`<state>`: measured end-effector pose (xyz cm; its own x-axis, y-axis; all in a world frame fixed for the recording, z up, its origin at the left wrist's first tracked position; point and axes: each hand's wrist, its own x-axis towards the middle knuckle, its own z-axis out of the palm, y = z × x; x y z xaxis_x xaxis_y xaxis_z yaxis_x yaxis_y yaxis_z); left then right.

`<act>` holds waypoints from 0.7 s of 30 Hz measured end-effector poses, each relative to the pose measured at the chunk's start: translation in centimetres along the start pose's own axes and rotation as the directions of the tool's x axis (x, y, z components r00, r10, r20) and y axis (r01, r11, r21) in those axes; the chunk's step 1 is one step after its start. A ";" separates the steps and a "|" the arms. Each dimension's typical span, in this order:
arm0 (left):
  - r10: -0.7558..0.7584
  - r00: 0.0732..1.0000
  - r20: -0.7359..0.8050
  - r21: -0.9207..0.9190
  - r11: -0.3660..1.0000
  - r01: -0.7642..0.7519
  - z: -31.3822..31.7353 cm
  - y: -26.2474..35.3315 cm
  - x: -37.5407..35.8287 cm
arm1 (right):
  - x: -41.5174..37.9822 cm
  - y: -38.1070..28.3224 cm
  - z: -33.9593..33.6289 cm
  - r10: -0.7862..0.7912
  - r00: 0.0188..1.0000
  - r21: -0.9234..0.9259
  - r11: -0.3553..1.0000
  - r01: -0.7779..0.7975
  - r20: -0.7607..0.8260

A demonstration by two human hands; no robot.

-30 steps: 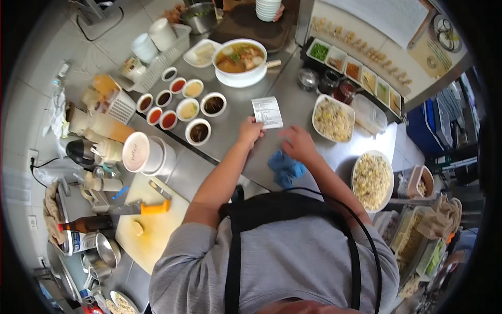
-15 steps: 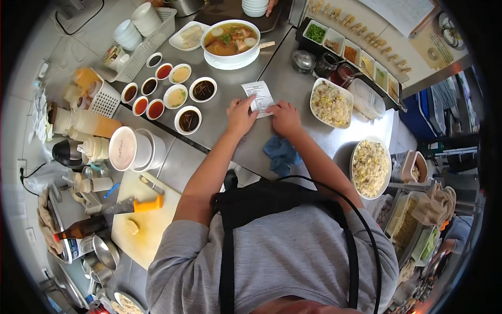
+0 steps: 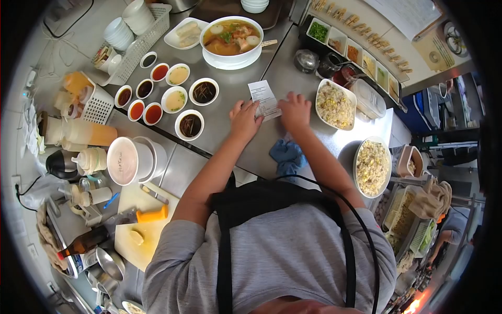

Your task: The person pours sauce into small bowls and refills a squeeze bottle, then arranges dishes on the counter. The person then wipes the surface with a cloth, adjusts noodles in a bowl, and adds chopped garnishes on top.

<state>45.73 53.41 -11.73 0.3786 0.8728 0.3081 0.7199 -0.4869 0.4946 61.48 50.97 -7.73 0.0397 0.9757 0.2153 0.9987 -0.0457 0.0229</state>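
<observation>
Both hands on a small white printed paper receipt [image 3: 263,99]

Left hand [image 3: 244,119] and right hand [image 3: 295,110] press it flat on the steel tabletop [image 3: 230,128], fingers spread, no closed grip.

A restaurant kitchen; a steel tabletop [image 3: 235,131] carries sauce dishes [image 3: 175,99] at upper left, a soup bowl [image 3: 231,36] at top, rice plates [image 3: 371,167] at right, a garnish tray [image 3: 355,55], a receipt [image 3: 263,97].

— What colours lay by the hands?
— A white paper receipt [image 3: 263,98] printed in dark lines, and a crumpled blue cloth [image 3: 287,156], both on the grey steel bench [image 3: 235,136].
— And the dishes?
— A white bowl of orange-brown soup [image 3: 231,39]; small white-rimmed sauce cups [image 3: 190,125] held red, brown and pale yellow.
</observation>
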 end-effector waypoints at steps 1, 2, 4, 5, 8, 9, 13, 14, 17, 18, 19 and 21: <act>0.002 1.000 -0.004 0.000 1.000 -0.002 -0.1 0.0 0.1 | 0.1 1.0 -0.1 0.032 0.999 -0.006 0.999 -0.032 0.001; 0.002 1.000 0.001 -0.007 1.000 -0.002 -0.1 0.0 0.1 | 0.2 2.0 -0.3 0.064 0.998 -0.012 0.998 -0.064 0.000; 0.006 1.000 0.006 -0.018 1.000 -0.006 -0.1 -0.1 0.1 | 0.7 2.6 -0.5 0.123 0.992 0.036 0.992 -0.123 -0.023; 0.015 1.000 -0.002 -0.035 0.999 -0.015 -0.1 0.0 0.1 | 0.8 2.5 -0.5 0.151 0.988 0.090 0.985 -0.147 -0.040; 0.057 0.998 -0.011 -0.133 0.989 -0.058 0.0 -0.5 0.4 | 1.3 2.3 0.6 0.260 0.963 0.288 0.930 -0.229 -0.075; 0.082 0.997 -0.005 -0.201 0.976 -0.081 0.5 -1.3 0.8 | 1.6 2.2 1.3 0.298 0.951 0.363 0.898 -0.250 -0.083; 0.020 0.999 -0.043 -0.397 0.917 -0.036 -2.0 -1.9 3.4 | 2.4 1.9 3.0 0.388 0.919 0.541 0.787 -0.295 -0.064; -0.023 0.999 -0.040 -0.442 0.897 0.003 -2.9 -1.9 4.1 | 2.4 1.7 3.3 0.401 0.914 0.557 0.775 -0.299 -0.067; -0.121 0.991 -0.052 -0.562 0.824 0.071 -6.9 -0.7 6.8 | 2.1 1.3 3.8 0.393 0.904 0.523 0.813 -0.256 -0.167; -0.141 0.987 -0.074 -0.595 0.800 0.070 -8.2 -0.3 7.6 | 1.9 1.2 3.5 0.381 0.906 0.504 0.828 -0.245 -0.186; -0.165 0.982 -0.093 -0.629 0.774 0.070 -9.9 0.6 8.2 | 1.9 1.1 3.2 0.367 0.908 0.483 0.844 -0.234 -0.202; -0.191 0.973 -0.128 -0.648 0.759 0.063 -12.6 2.1 8.9 | 2.0 0.9 3.1 0.400 0.897 0.490 0.830 -0.268 -0.188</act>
<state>43.34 59.67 2.26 0.1567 0.9378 0.3097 0.1936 -0.3367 0.9215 62.56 53.51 -10.33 0.4295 0.8165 0.3859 0.8339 -0.1945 -0.5166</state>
